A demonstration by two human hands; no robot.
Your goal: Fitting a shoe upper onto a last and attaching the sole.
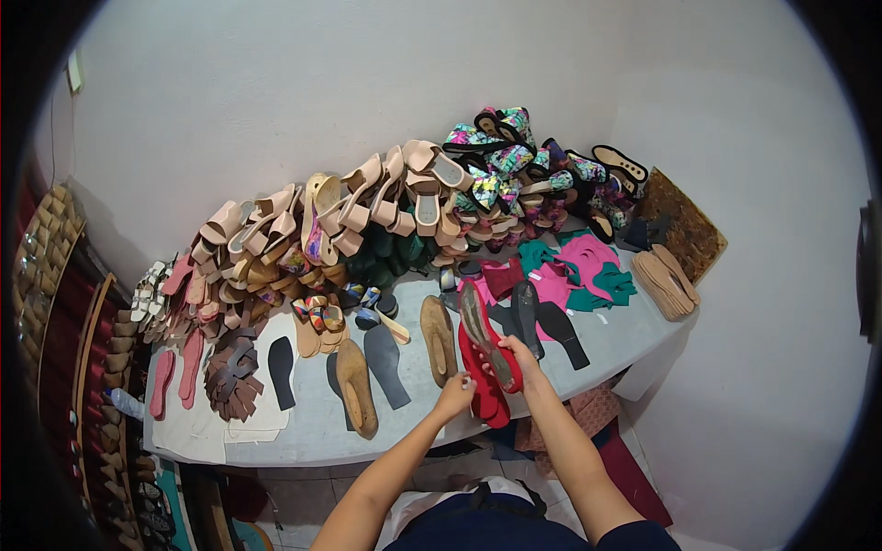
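My right hand [518,357] is closed round a red shoe piece [477,317] with a worn grey-brown underside, long and sole-shaped, tilted over the table. Below it, a second red piece [493,410] lies near the table's front edge. Beside that piece, my left hand [457,393] has its fingers pinched together; what they hold, if anything, is too small to make out. To the left of the red pieces lies a brown wooden shoe last [436,340]. Dark sole pieces [562,335] lie to their right.
Heeled beige sandals [367,197] and patterned slippers [501,151] are heaped along the wall. Another last [356,390], brown straps [234,372] and pink soles [191,367] lie leftward on the table [317,445]. Pink and green scraps [588,266] and stacked tan soles [666,280] sit at right.
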